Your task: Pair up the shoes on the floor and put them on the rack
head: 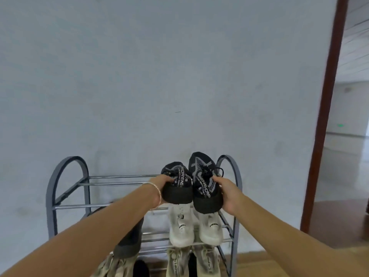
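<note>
We hold a black pair above the top shelf of the rack (51,188).
Our left hand (160,188) curls round the left shoe (177,193), our right hand (227,194) round the right shoe (205,188); they sit side by side, heels toward us, over the white pair (194,226).

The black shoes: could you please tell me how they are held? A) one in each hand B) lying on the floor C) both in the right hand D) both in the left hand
A: the left hand grips the left black shoe and the right hand grips the right black shoe, above the rack.
</note>
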Action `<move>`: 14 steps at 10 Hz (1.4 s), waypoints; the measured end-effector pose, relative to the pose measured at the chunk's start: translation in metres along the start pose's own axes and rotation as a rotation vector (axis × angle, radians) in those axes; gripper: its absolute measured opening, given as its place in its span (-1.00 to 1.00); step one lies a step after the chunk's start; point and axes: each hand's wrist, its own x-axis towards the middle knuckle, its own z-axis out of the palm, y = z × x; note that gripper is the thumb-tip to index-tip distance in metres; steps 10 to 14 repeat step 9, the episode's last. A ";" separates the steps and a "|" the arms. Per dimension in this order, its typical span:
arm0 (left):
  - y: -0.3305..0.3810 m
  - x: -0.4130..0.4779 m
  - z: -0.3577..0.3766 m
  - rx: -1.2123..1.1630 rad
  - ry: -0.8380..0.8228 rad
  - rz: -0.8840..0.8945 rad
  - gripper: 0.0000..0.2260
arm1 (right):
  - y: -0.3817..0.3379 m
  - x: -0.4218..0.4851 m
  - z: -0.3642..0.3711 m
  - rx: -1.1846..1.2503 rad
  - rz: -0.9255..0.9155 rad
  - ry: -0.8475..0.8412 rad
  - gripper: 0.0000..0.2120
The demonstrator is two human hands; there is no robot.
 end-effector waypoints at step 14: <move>-0.035 -0.100 -0.108 0.412 0.045 0.447 -0.79 | 0.039 -0.056 0.022 -0.386 -0.523 0.088 -0.73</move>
